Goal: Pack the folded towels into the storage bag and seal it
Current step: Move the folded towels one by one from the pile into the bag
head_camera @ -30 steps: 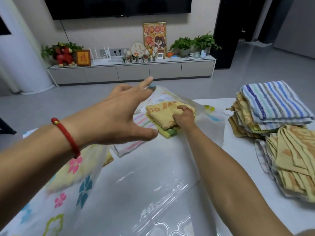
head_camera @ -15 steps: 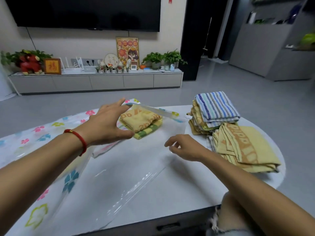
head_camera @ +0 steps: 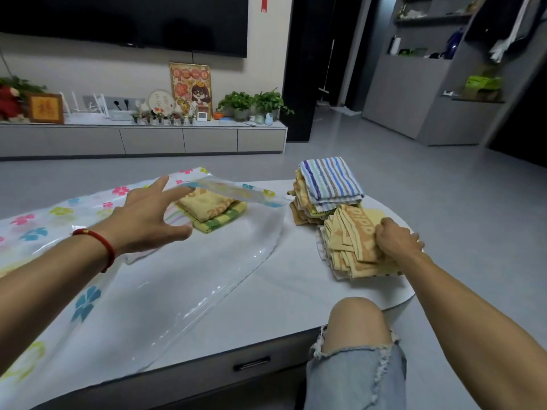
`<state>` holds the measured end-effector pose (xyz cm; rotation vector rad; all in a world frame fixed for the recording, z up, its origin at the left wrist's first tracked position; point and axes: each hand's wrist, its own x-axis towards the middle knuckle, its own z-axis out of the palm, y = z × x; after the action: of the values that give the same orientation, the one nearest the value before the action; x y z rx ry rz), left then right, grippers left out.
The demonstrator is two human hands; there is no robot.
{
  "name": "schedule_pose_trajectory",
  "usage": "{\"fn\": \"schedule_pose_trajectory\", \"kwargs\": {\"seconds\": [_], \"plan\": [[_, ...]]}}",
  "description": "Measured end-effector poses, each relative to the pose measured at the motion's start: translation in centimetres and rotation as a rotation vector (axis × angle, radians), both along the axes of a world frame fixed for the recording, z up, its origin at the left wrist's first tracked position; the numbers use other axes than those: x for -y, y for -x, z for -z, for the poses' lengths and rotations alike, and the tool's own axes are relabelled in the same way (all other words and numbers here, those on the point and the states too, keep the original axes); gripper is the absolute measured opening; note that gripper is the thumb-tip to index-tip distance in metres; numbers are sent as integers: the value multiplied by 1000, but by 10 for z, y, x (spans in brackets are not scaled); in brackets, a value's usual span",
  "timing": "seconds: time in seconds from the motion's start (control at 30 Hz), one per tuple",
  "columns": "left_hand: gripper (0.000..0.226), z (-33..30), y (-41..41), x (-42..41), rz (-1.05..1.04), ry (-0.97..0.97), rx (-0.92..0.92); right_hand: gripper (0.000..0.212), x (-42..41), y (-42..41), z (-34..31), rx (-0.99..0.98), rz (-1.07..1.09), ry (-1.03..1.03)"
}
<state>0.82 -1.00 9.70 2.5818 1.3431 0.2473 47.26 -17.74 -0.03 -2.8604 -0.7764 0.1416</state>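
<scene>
Bag [head_camera: 165, 291] w/ two folded towels [head_camera: 211, 210] inside, mouth open.

Your left hand [head_camera: 148, 220] held the storage bag [head_camera: 177, 279] mouth lifted, leaving you a clear gap above the folded towels [head_camera: 211, 210] inside, and bare table [head_camera: 296, 276] lay open between the bag and the towel stacks [head_camera: 349, 229] crowding the right edge.

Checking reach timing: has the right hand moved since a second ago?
Yes. The right hand has left the yellow towel in the bag and gone right, to the near yellow towel stack, which it now grips.
</scene>
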Motion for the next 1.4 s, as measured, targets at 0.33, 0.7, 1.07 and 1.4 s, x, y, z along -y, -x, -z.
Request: {"fn": "schedule_pose_trajectory", "kwargs": {"seconds": [0.33, 0.7, 1.07, 1.4], "plan": [[76, 9, 25, 31, -125, -176, -278, 54, -3, -22, -21, -346, -105, -341], [73, 4, 40, 24, -73, -153, -453, 28, 12, 9, -45, -1073, -279, -706], [109, -35, 41, 3, 73, -123, -309, 48, -54, 182, -32, -1555, -710, -525], [112, -58, 53, -22, 81, -92, -219, 39, -240, 361, 12, -1735, -316, -1115]]}}
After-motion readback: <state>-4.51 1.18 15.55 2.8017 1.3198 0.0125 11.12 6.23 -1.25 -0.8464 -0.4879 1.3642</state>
